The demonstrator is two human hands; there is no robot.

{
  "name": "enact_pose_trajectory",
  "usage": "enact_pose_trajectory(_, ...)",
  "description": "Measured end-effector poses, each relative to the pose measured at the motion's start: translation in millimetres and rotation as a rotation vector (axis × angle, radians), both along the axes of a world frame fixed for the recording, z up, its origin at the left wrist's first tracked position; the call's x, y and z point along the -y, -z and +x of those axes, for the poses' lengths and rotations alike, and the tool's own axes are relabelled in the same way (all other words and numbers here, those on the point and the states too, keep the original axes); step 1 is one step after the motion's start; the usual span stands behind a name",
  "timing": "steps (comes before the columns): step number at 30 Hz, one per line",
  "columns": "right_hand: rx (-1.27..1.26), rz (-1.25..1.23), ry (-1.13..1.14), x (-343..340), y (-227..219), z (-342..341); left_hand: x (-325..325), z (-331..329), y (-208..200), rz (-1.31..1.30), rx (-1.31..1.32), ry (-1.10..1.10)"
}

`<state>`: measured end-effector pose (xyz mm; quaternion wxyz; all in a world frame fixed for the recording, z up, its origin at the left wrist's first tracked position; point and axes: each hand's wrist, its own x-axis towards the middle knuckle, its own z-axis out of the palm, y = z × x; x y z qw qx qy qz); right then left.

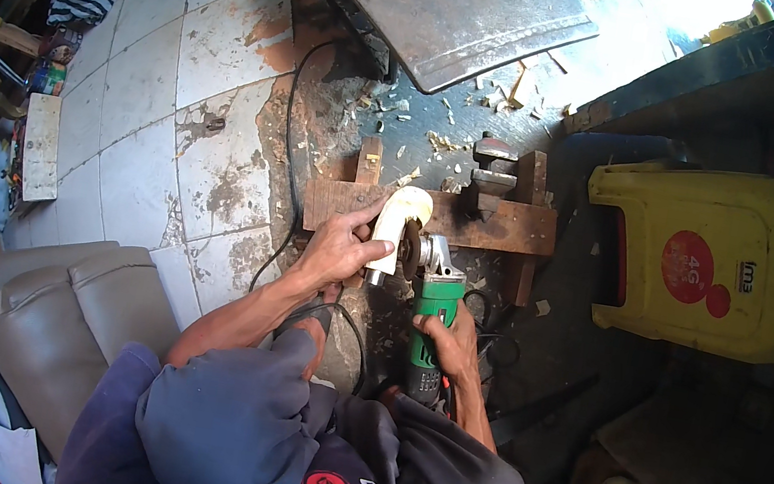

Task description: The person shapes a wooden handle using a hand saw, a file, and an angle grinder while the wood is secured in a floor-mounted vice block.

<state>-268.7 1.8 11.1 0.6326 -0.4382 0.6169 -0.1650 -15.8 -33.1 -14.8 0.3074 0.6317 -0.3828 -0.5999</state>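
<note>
Your left hand is clamped around the pale curved wooden piece, held against the near edge of the wooden block, while your right hand grips the green angle grinder just beside it. Your left fingers sit close to the disc, so a kick or slip could likely drive it into them. The disc itself is mostly hidden behind the piece.

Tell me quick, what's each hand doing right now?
Left hand: closed around the pale curved wooden piece.
Right hand: closed around the green angle grinder.

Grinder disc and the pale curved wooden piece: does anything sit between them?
Nothing visible does. The left hand holds the pale wooden piece right beside the disc of the green grinder, which the right hand grips.
</note>
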Motion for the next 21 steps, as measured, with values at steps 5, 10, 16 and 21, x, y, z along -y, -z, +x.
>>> enact_pose_trajectory(5, 0.018, 0.016, 0.02, 2.8, -2.1, 0.6, 1.1, -0.8, -3.8, 0.008, 0.005, 0.014)
enact_pose_trajectory(10, 0.003, 0.025, 0.035, 4.1, -6.1, 3.3, 2.0, 0.0, -1.2, -0.001, 0.038, 0.026)
enact_pose_trajectory(16, 0.017, 0.01, 0.042, 4.6, -8.6, 5.3, 3.0, 0.0, -10.9, 0.002, 0.041, 0.037)
enact_pose_trajectory(21, 0.035, 0.012, 0.069, 3.3, -6.7, 5.6, 4.1, -0.8, -8.2, 0.006, 0.06, 0.052)
